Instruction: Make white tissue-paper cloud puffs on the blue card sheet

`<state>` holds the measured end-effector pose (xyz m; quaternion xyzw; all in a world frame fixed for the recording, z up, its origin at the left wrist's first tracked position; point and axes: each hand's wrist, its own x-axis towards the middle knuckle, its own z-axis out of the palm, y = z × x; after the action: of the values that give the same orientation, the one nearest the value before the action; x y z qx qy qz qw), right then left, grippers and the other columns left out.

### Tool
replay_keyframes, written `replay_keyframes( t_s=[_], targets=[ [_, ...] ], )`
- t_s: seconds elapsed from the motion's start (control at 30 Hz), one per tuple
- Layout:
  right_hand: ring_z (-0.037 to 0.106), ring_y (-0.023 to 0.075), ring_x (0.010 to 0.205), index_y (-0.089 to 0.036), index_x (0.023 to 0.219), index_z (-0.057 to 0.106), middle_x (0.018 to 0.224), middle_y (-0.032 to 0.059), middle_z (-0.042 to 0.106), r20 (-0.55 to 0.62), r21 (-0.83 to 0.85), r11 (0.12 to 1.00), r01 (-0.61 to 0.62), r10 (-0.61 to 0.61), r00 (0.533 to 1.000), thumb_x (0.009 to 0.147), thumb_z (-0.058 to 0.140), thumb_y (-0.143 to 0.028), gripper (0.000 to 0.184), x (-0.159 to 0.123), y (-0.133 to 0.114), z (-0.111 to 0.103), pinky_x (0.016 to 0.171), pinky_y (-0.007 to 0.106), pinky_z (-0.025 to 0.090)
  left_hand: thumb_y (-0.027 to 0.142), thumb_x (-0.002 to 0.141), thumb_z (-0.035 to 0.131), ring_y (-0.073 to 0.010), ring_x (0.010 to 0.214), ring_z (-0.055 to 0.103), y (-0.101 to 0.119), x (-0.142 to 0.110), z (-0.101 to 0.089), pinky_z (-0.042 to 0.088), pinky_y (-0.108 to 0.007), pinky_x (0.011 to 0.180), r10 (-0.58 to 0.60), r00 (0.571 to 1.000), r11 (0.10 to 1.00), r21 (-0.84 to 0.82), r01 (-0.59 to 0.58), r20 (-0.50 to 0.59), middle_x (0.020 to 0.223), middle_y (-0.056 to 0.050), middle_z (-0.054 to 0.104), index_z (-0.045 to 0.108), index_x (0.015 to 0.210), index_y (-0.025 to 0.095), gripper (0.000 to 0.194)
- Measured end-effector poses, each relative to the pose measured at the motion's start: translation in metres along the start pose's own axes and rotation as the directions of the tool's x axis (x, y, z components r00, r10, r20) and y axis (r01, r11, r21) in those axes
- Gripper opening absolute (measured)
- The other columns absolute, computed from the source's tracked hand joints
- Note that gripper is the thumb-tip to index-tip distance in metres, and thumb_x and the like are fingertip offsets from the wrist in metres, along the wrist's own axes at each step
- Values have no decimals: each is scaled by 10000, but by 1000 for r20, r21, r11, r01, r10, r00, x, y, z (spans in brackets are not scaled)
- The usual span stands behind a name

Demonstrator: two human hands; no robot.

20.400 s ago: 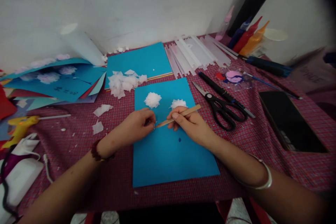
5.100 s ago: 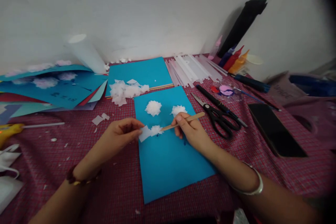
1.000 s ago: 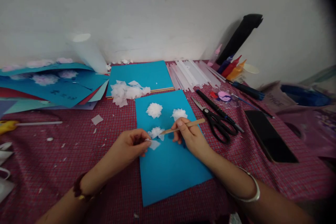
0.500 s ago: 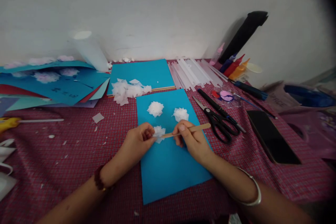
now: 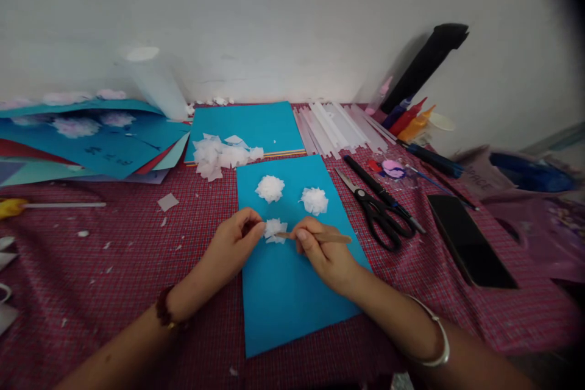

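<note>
My right hand (image 5: 322,248) grips a flat wooden craft stick (image 5: 336,237), whose tip rests against a small tuft of white tissue paper (image 5: 275,229) on a blue sheet of card (image 5: 292,292). At the tuft's left edge is my left hand (image 5: 237,237), thumb and fingers closed together; whether a bit of tissue is between them I cannot make out. Two fuller white tissue puffs, one at the left (image 5: 269,188) and one at the right (image 5: 314,200), sit higher on the same card.
Loose tissue squares (image 5: 222,155) lie beyond the card, partly on a stack of blue card (image 5: 247,125). Black-handled scissors (image 5: 381,213), a box cutter (image 5: 370,177) and a phone (image 5: 470,241) lie at right. Decorated blue sheets (image 5: 91,140) and a yellow-handled tool (image 5: 11,208) are at left.
The craft stick's tip has moved left onto the tuft, and my right hand has shifted slightly left and down. My left hand has drawn back a little to the tuft's edge.
</note>
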<state>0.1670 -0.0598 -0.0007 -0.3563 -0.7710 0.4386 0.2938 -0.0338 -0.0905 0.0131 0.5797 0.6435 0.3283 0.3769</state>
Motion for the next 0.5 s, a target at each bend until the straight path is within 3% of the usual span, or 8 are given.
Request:
replay_keyframes(
  t_s=[0.2,0.33,0.4,0.5],
  targets=[
    [490,122,551,-210,768,514,641,-16,529,-52,98,994,-43,48,997,977,348,-352,303,0,3,3,535,242,403,300,832,471,-121,575,409,2,0,-5,331,-239,522,-32,999,999,-22,32,38,630,45,420,490,712,194,162],
    [479,111,487,-199,759,523,574,-30,527,-125,378,918,-116,175,977,961,369,-416,335,6,4,0,475,229,394,313,829,477,-108,520,379,-2,1,-9,308,-226,489,-86,990,988,-119,99,111,587,63,395,489,743,198,144],
    [453,102,442,-195,754,528,527,-45,512,-144,487,863,-132,229,963,955,381,-428,341,8,4,-2,451,224,379,301,807,511,-107,549,404,-3,0,-12,327,-226,512,-53,984,986,-145,78,170,621,57,428,496,763,196,115],
    [417,97,414,-195,720,532,479,-58,475,-87,501,852,-151,223,971,938,413,-451,356,9,3,-5,428,218,349,250,767,560,-111,609,430,-4,-2,-18,351,-232,554,29,964,994,-105,-1,263,684,41,459,498,739,192,90]
  ],
)
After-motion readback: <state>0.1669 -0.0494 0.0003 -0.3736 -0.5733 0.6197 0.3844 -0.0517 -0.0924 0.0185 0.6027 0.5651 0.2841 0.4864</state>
